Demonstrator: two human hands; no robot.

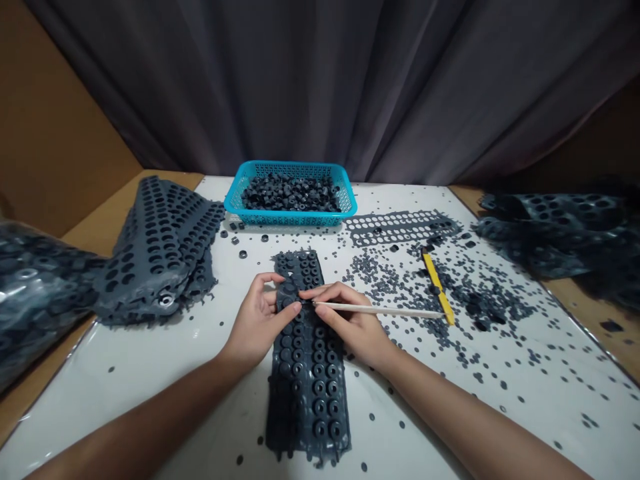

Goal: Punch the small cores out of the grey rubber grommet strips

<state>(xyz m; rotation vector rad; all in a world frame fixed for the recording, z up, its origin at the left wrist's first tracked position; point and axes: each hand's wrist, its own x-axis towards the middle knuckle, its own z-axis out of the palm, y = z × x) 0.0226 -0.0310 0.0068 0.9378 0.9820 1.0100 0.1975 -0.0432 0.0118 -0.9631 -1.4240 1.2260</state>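
A long dark rubber sheet (333,387) with rows of moulded ring-shaped parts lies lengthwise in front of me on the white table. My left hand (263,317) grips its left edge, thumb on top and fingers curled at the side. Pinched in my right hand (353,317) is a thin pale stick (385,309), pointing out to the right. The fingertips of my right hand rest at the middle of the sheet, close to my left thumb. What lies right between the fingertips is too small to make out.
A blue basket (290,217) of small dark rings stands at the back. Perforated sheets (155,233) are piled left, beside a plastic bag (40,293) of parts. Right lie a holed sheet (400,227), a yellow cutter (436,283), scattered discs (380,273) and dark scraps (565,227).
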